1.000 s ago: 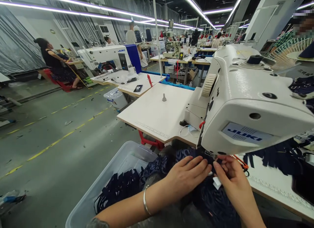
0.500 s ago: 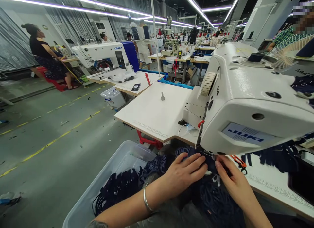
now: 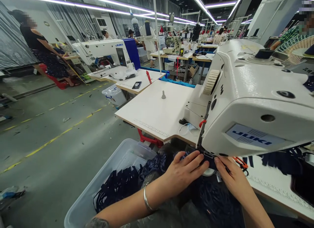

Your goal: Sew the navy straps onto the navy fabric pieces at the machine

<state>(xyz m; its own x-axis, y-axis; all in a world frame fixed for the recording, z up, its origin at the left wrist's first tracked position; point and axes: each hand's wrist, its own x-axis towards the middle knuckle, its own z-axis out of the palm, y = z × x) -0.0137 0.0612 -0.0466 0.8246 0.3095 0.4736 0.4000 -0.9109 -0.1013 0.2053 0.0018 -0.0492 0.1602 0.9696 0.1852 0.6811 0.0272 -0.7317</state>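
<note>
Under the head of a white JUKI sewing machine [image 3: 247,123] lies a dark navy fabric piece [image 3: 211,164]. My left hand [image 3: 185,169], a silver bangle at its wrist, rests flat on the fabric with fingers stretched out, just left of the needle area. On the other side my right hand [image 3: 229,172] pinches the fabric's edge between thumb and fingers. A small white label [image 3: 218,177] shows below the fabric. More navy strips [image 3: 216,198] hang bunched below my hands. The needle tip itself is hidden.
A translucent plastic bin [image 3: 80,192] with navy strips stands at lower left. Orange-handled scissors [image 3: 241,162] lie right of my right hand, near a dark phone-like object [image 3: 303,182]. The white table [image 3: 152,107] extends ahead. A seated co-worker [image 3: 41,48] is far left.
My hands stay near the needle, with only a slight shift of fingers and fabric. The white strip under the fabric now looks like a flat label. The view has turned slightly.
</note>
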